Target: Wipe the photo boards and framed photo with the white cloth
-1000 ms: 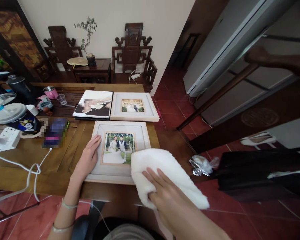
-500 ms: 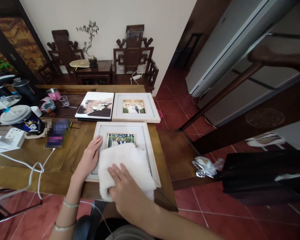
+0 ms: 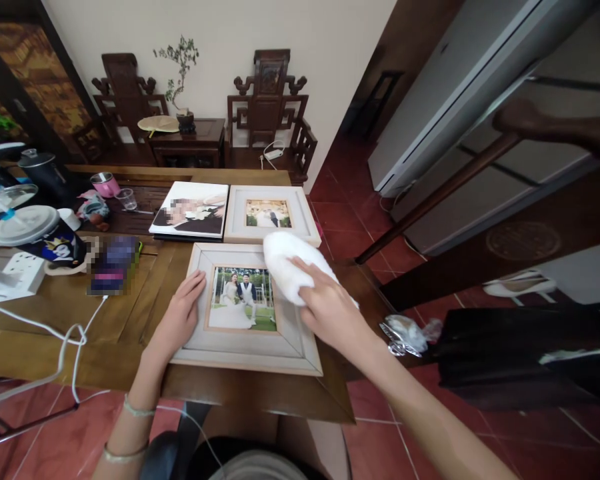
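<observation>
A pale wooden picture frame (image 3: 250,357) lies flat near the table's right end, and its photo of two people shows fully. Along its left side rests my left hand (image 3: 183,310), fingers stretched over the edge. My right hand (image 3: 327,303) grips a white cloth (image 3: 295,260) bunched over the frame's upper right corner, which the cloth hides. Behind it lies a second picture frame (image 3: 303,210), close to the cloth. A white photo album or panel (image 3: 195,220) sits left of that second frame.
On the wooden table (image 3: 125,360), a phone (image 3: 113,267), a lidded cup (image 3: 40,233), a power strip (image 3: 27,273) and white cables (image 3: 40,321) stand to the left. A pink mug (image 3: 105,185) is farther back. A wooden chair (image 3: 480,267) is at the right.
My right hand has moved the cloth up and right, from the frame's lower part to its upper right corner. The photo is now uncovered. My left hand has stayed in place.
</observation>
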The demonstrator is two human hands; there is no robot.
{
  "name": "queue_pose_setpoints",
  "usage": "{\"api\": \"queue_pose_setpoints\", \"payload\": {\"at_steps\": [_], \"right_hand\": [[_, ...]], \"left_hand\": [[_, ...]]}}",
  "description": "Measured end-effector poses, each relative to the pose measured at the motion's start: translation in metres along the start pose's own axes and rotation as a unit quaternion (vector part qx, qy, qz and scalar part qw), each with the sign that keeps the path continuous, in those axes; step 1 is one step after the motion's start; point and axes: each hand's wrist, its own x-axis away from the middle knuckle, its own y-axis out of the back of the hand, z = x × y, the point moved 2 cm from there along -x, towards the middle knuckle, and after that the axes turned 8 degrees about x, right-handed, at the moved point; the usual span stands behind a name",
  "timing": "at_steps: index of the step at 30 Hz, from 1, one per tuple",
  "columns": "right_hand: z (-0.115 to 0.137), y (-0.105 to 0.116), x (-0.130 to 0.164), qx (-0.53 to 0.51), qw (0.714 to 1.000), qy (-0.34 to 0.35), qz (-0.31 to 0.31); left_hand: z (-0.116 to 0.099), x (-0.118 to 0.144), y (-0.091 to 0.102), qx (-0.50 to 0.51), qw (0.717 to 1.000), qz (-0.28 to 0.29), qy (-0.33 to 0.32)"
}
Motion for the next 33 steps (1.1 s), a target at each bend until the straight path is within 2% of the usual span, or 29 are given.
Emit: {"api": "queue_pose_setpoints", "payload": {"at_steps": [2, 4, 7, 11, 15, 18, 21, 24, 29, 31, 33], "right_hand": [[-0.002, -0.018, -0.025, 0.017, 0.999, 0.032, -0.017], [0.0, -0.035, -0.041, 0.045, 0.997, 0.062, -0.002], [0.012, -0.047, -0.04, 0.085, 0.992, 0.08, 0.048], [0.035, -0.032, 0.001, 0.08, 0.986, 0.103, 0.107], [0.057, -0.005, 0.053, 0.004, 0.98, 0.152, 0.128], [0.068, 0.002, 0.066, -0.039, 0.979, 0.148, 0.138], [0.066, -0.01, 0.049, -0.042, 0.983, 0.115, 0.136], [0.05, -0.03, 0.012, -0.021, 0.991, 0.076, 0.112], [0.019, -0.05, -0.045, 0.053, 0.997, 0.047, 0.03], [0.018, -0.051, -0.052, 0.059, 0.996, 0.053, 0.041], [0.023, -0.049, -0.047, 0.057, 0.993, 0.059, 0.083]], "left_hand": [[0.0, 0.0, 0.0, 0.004, 1.0, 0.0, -0.005], [0.0, 0.0, 0.0, 0.007, 1.0, -0.003, -0.007], [0.0, 0.001, 0.0, 0.012, 1.0, -0.012, -0.003], [0.002, 0.001, -0.002, 0.011, 1.0, -0.016, 0.003], [0.003, 0.001, -0.002, -0.004, 1.0, -0.014, 0.009], [0.003, 0.001, -0.002, -0.013, 1.0, -0.007, 0.01], [0.002, 0.001, -0.001, -0.014, 1.0, 0.002, 0.01], [0.002, 0.002, -0.001, -0.005, 1.0, 0.004, 0.004], [0.004, 0.002, -0.001, 0.012, 1.0, -0.007, -0.015], [0.005, 0.002, -0.001, 0.016, 1.0, -0.013, -0.023], [0.005, 0.002, -0.001, 0.02, 0.999, -0.017, -0.025]]}}
